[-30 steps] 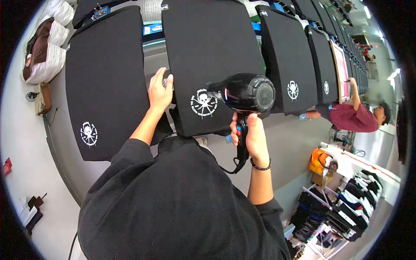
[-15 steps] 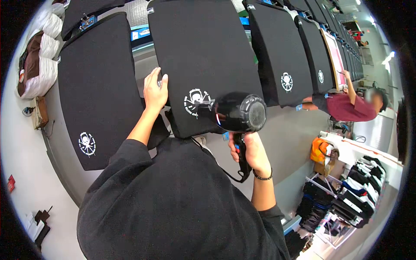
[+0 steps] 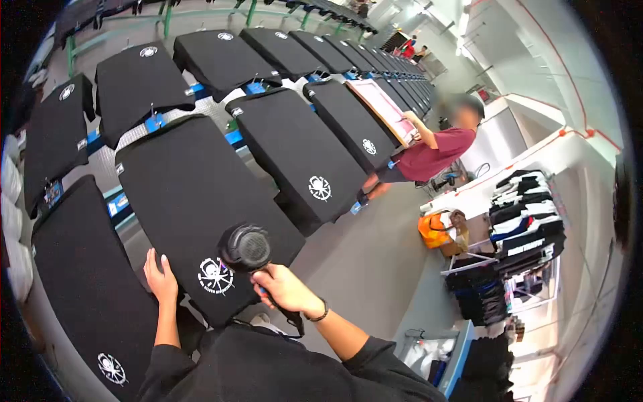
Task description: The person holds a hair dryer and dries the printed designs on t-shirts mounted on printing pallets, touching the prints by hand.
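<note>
My right hand [image 3: 284, 289] grips the handle of a black hair dryer [image 3: 246, 246]. The dryer's body is just to the upper right of a white skull-like print [image 3: 215, 277] on a black T-shirt [image 3: 191, 181], which lies flat over a board. Whether the nozzle touches the cloth I cannot tell. My left hand [image 3: 161, 278], fingers stretched out, rests along the left edge of that shirt. To its left is another shirt-covered board [image 3: 87, 268] with a similar white print [image 3: 111, 368] near its lower end.
Several boards with black shirts run in rows toward the back. Right of me, a person in a maroon shirt [image 3: 435, 157] handles a framed screen [image 3: 382, 107]. An orange bag [image 3: 434, 230], racks of folded garments [image 3: 526, 214] and a blue-edged bin [image 3: 459, 355] stand at right.
My view has swung up and right, showing more rows of boards. The dryer stays in my right hand, close to the print. My left hand remains at the shirt's left edge.
</note>
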Motion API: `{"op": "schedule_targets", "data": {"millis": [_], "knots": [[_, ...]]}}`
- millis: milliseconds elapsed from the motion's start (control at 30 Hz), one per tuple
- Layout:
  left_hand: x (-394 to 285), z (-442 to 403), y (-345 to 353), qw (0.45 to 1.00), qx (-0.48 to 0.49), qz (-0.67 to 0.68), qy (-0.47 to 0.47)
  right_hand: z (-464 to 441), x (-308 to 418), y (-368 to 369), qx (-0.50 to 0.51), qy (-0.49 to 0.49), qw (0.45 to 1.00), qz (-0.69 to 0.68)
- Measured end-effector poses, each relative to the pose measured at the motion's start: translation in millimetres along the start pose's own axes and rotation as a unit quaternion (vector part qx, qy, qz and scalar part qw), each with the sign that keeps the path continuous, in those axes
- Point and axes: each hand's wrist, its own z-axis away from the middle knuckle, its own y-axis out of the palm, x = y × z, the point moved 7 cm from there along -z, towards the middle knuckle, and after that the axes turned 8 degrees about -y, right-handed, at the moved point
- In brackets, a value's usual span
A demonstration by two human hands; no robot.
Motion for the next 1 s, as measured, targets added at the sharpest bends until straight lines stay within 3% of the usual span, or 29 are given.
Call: {"op": "schedule_targets", "data": {"millis": [33,100,200,300,367,400,500,533,667,733,767,833,900,967,1000], "knots": [[0,0,-1,1.000,-0.004,-0.003,-0.001,-2,2,5,0.025,-0.021,0.999,0.010],[2,-1,-2,1.000,-0.008,-0.009,0.010,1,8,17,0.038,-0.009,0.993,-0.114],[2,0,-6,1.000,-0.013,-0.017,0.013,11,7,27,0.068,0.009,0.995,-0.066],[3,1,-12,1.000,-0.016,-0.021,0.008,28,-3,23,0.111,0.022,0.986,-0.123],[7,2,-12,1.000,-0.004,-0.008,0.000,40,-6,15,0.105,0.026,0.993,-0.051],[8,3,-14,1.000,-0.005,-0.009,-0.002,45,-4,10,0.071,0.021,0.996,0.049],[4,7,-12,1.000,0.007,-0.020,-0.001,48,-8,-5,0.033,0.031,0.998,0.052],[2,8,-10,1.000,0.011,-0.018,0.001,45,-14,-9,0.014,0.021,1.000,-0.013],[-2,10,-4,1.000,0.013,-0.017,0.013,36,-5,-7,-0.018,0.000,1.000,-0.007],[-3,10,0,1.000,0.012,-0.020,0.019,28,-10,-3,0.000,-0.006,0.986,-0.166],[-5,10,-1,1.000,0.009,-0.021,0.019,26,-7,1,0.003,-0.007,0.986,-0.166],[-9,11,-1,0.999,0.005,-0.024,0.026,24,2,10,0.028,-0.015,1.000,-0.001],[-13,12,0,0.999,0.001,-0.026,0.030,25,1,12,0.044,-0.030,0.999,0.008],[-17,12,0,0.999,-0.003,-0.027,0.035,30,-10,17,0.071,0.021,0.986,-0.150],[-17,13,0,0.999,-0.005,-0.026,0.031,32,-12,18,0.058,-0.008,0.988,-0.143]]}}
